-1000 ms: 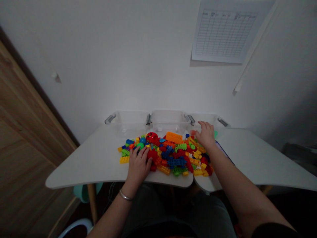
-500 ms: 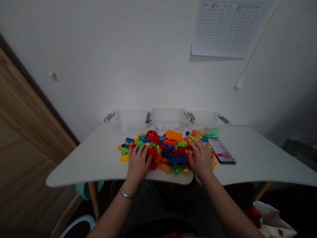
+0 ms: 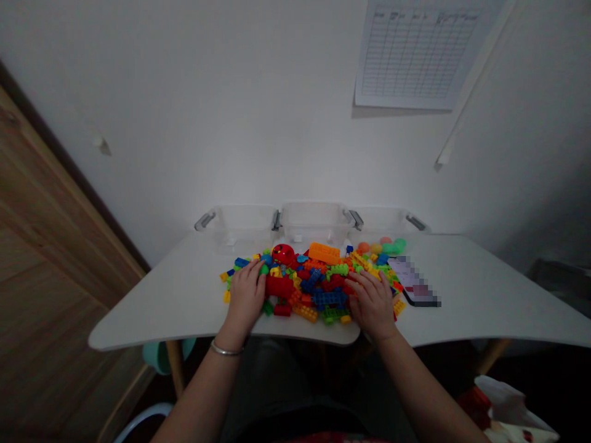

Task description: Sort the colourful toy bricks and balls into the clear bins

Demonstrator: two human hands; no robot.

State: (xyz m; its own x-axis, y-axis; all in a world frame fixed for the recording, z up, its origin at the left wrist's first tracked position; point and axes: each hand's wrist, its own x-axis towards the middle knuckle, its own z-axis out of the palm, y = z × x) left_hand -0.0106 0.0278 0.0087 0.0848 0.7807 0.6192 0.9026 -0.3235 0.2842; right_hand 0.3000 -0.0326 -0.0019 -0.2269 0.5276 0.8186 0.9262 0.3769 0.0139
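Behind the bricks (image 3: pixel 329 299), 3 clear bins (image 3: pixel 314 224), phone (image 3: pixel 413 282) beside

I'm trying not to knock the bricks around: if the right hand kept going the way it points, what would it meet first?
Most likely the red bricks, just ahead of the right hand. Depth is unclear here, so its fingers may already be touching them.

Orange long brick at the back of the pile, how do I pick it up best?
Pinch the orange long brick by its two long edges, coming down from above with your right hand. It seems to lie flat at the top of the pile of bricks with nothing on it, and it's narrow across, so those edges should suit your fingers.
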